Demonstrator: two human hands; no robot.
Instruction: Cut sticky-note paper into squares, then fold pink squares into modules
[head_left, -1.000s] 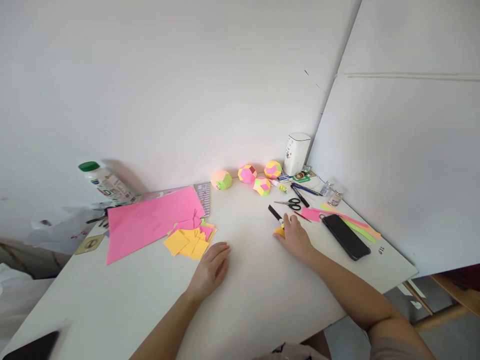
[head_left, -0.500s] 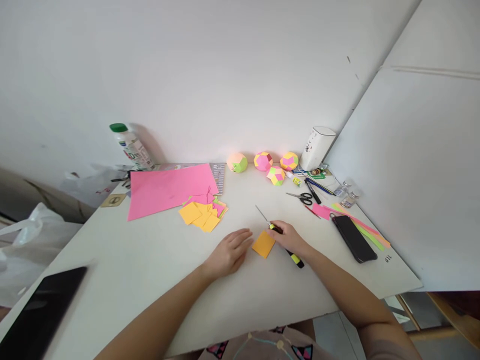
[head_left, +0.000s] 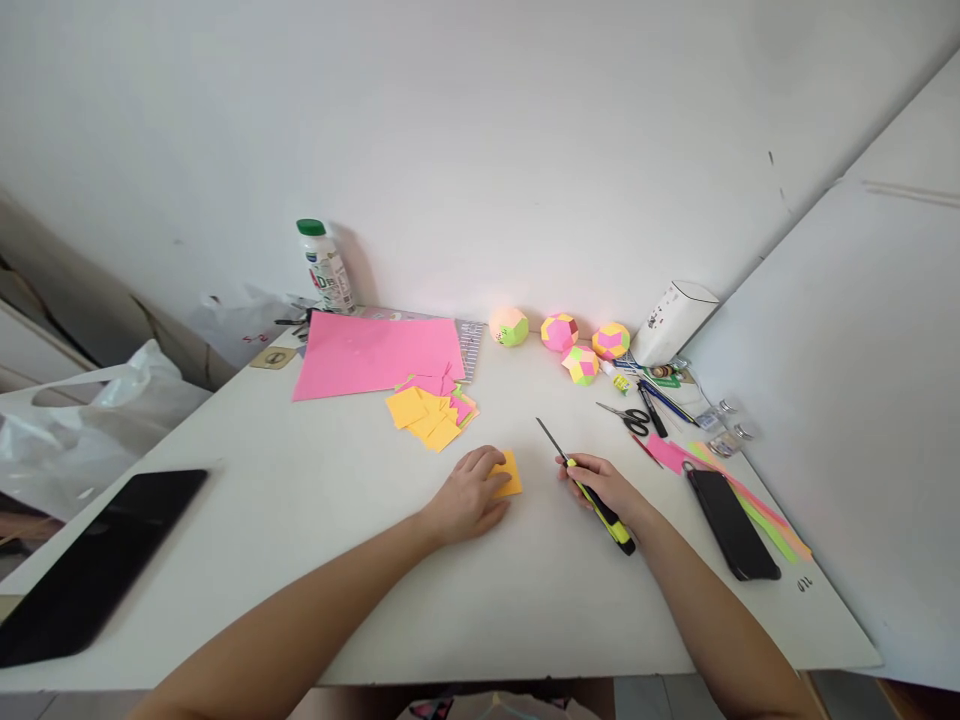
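My left hand rests over an orange paper square on the tabletop. Its bent fingers hold the near-left part of the paper, so only the right portion shows. In my right hand is a black and yellow utility knife, its thin blade extended toward the back of the table. The knife is apart from the square, to the right of it. Beyond my left hand lies a loose pile of orange paper squares, with pink and green pieces partly under them.
A pink sheet covers a ruled mat at the back left, near a green-capped bottle. Several paper balls line the wall. Scissors, pens, glass jars and a black phone lie right. A dark tablet lies left.
The left hand has moved onto the orange square, which was beside it before. The right hand has drawn away from the square with the knife. The camera view has shifted.
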